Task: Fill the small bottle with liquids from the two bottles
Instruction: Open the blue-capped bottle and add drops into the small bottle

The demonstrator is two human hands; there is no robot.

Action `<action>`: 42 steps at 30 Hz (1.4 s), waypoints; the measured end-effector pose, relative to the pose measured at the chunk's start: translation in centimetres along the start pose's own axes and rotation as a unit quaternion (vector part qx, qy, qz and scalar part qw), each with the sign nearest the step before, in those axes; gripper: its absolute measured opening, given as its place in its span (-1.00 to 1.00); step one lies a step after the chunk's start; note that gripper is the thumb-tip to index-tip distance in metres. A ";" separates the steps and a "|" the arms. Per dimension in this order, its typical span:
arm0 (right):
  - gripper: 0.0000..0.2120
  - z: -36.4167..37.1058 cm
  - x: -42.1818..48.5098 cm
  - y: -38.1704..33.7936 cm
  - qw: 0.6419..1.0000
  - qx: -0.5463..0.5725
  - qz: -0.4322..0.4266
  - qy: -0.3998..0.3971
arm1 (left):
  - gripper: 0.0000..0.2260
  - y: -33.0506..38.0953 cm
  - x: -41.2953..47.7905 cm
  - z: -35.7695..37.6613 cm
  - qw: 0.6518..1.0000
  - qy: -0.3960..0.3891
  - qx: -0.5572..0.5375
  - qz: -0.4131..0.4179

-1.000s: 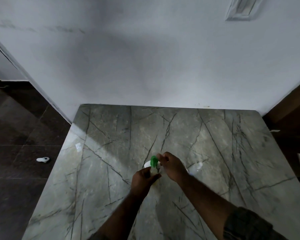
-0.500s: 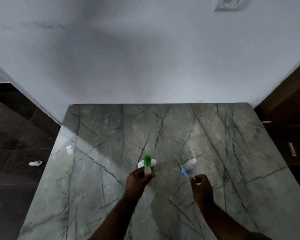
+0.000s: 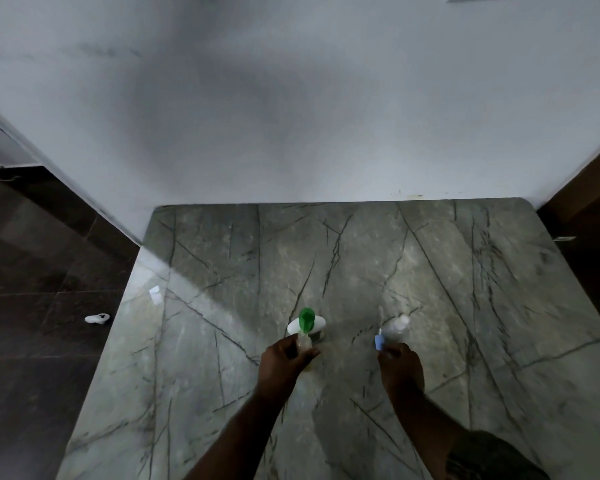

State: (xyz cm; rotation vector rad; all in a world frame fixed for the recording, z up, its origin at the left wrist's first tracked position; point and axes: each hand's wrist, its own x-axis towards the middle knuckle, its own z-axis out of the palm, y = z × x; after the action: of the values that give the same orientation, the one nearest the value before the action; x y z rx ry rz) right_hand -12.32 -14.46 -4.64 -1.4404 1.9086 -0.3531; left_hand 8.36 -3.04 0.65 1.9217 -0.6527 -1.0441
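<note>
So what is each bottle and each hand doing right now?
Small bottle: upright on the table, held by the left hand, green funnel in its mouth.
Green funnel: upright.
White bottle: stands behind the funnel, untouched.
Clear bottle: on the table, tilt unclear.
Left hand: grip closed on the small bottle.
Right hand: at the blue spray cap; grip unclear.

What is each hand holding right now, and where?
Left hand grips the small bottle by its body, below the green funnel. Right hand: cannot tell.
</note>
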 end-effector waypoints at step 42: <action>-0.82 -12.4 -6.6 -8.3 0.914 0.108 -0.359 -0.154 | -0.70 1.6 -4.0 2.3 0.997 -0.048 0.033 0.059</action>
State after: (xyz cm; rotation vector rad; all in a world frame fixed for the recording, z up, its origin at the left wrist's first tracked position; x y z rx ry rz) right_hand -13.82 -13.59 11.61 -1.8733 1.0031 -0.6092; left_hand 4.24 -1.87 3.02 1.8741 -0.8531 -1.0567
